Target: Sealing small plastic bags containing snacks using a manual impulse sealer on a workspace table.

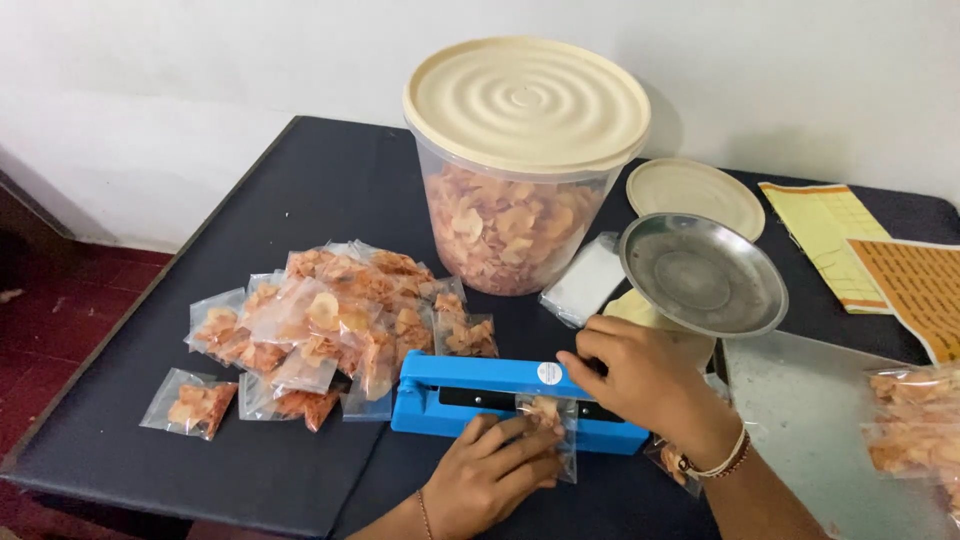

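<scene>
Blue plastic marks the heat sealer (500, 392), which lies across the dark worktop (300, 200) with its long axis running left to right, its arm down under the right hand (640, 375). That hand presses flat on the sealer's right end, fingers together and curled over the bar. The left hand (495, 470) sits just below the sealer, fingers together, pinching the small clear pouch of orange chips (552, 432) against the worktop; the pouch stands with its long axis running away from the person, its mouth pointing up into the sealer and its filled bottom toward the left hand's fingertips. Judging by the layout, a good share of the work looks done: a heap of filled pouches (320, 330) lies well to the left of the left hand. Much seems left too, since the big lidded tub (520, 190) beyond the right hand is still quite full of chips, and more filled bags (915, 420) wait to its right.
</scene>
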